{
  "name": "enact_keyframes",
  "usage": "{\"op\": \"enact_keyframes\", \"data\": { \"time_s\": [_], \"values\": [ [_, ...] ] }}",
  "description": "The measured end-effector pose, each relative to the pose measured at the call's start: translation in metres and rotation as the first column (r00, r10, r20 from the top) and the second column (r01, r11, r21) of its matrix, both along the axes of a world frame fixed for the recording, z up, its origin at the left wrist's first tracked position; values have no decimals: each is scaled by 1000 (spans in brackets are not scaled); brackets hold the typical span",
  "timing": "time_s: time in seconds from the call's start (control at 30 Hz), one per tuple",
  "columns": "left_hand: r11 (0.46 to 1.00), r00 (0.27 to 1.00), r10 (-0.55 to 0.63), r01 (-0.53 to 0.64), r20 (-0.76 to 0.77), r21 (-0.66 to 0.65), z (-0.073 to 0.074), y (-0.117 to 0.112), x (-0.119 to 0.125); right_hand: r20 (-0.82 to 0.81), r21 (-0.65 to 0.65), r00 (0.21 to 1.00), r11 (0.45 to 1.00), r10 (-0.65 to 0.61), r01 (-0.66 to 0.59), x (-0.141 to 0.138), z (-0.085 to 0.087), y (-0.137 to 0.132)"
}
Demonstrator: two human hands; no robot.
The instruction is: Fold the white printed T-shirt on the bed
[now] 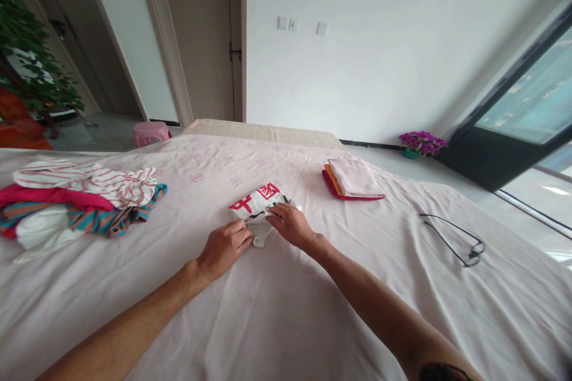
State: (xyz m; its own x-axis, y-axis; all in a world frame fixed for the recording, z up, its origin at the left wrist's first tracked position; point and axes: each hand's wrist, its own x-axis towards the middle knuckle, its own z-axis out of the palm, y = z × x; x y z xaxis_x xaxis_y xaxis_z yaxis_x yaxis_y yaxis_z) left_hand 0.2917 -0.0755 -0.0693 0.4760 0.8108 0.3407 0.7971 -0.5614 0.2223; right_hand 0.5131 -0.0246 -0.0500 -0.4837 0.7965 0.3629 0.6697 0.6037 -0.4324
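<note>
A small white garment with red characters (257, 202) lies bunched on the pale pink bed sheet (286, 309) in front of me. My left hand (223, 247) pinches its near edge, fingers closed on the fabric. My right hand (291, 224) rests on the garment's right side with fingers curled over the cloth, pressing it down. Both forearms reach in from the lower edge of the view.
A heap of unfolded striped and pink clothes (75, 199) lies at the left. A folded stack of pink, orange and red cloth (353, 180) sits to the right. A dark cord (456, 241) lies on the sheet. Beyond are a pink stool (151, 132), potted flowers (421, 143) and a window.
</note>
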Motion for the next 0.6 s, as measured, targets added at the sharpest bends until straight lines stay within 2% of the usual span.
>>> {"op": "enact_keyframes", "data": {
  "time_s": [0.07, 0.13, 0.27, 0.4, 0.53, 0.6],
  "values": [
    [984, 988, 149, -144, 44, -105, 4, 0, 8, -34, 4, 999, 1000, -16, 16, 0, -1, 0],
    [944, 958, 279, -263, 59, -200, 7, 2, 14, -76, 15, 997, 1000, -17, 18, 1, -4, 0],
    [866, 900, 430, -390, 69, -315, 11, 9, 19, -128, 39, 991, 999, 37, -32, 4, -10, -3],
    [839, 876, 480, -443, 46, -316, 12, 14, 21, -44, 65, 995, 994, 89, -86, 4, -13, -11],
    [845, 882, 470, -440, 28, -303, 10, 16, 18, 103, 108, 992, 990, 76, -87, -1, -13, -17],
    [861, 887, 462, -440, 30, -255, 8, 15, 14, 178, 133, 983, 989, 42, -66, -4, -13, -19]
  ]
}}
